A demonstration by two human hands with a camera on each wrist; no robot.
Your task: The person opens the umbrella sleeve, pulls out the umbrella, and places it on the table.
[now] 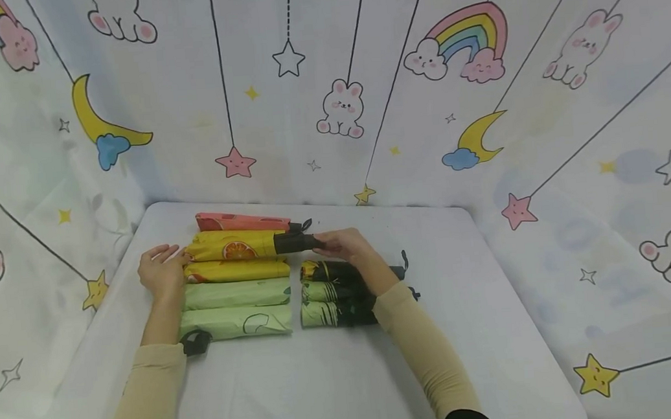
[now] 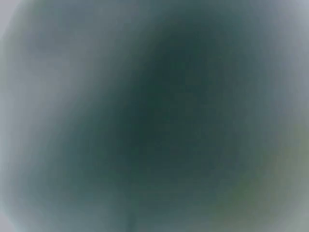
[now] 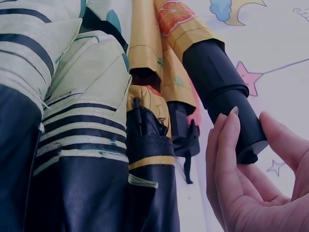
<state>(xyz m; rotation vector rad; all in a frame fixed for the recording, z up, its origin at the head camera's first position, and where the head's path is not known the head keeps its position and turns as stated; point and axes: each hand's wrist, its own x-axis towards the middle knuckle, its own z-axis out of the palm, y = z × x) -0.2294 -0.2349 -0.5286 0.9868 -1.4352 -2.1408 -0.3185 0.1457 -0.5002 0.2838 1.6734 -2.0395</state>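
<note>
A yellow folding umbrella (image 1: 235, 246) with an orange-slice print and a black handle lies crosswise between my hands. My right hand (image 1: 344, 244) pinches the handle end between thumb and fingertips, close up in the right wrist view, where the handle (image 3: 217, 77) is tilted. My left hand (image 1: 161, 270) holds the umbrella's left end, its fingertips partly hidden. Just behind lies a pink-red umbrella (image 1: 243, 221). In front are a yellow sleeve (image 1: 237, 270) and two light green sleeves (image 1: 236, 294). The left wrist view is too dark and blurred to read.
To the right lie a black-and-yellow folded umbrella (image 1: 331, 271) and two green-and-black umbrellas (image 1: 322, 314), partly under my right forearm. A black strap (image 1: 195, 342) is by my left wrist. The white table (image 1: 324, 385) meets a printed cloth backdrop (image 1: 188, 103).
</note>
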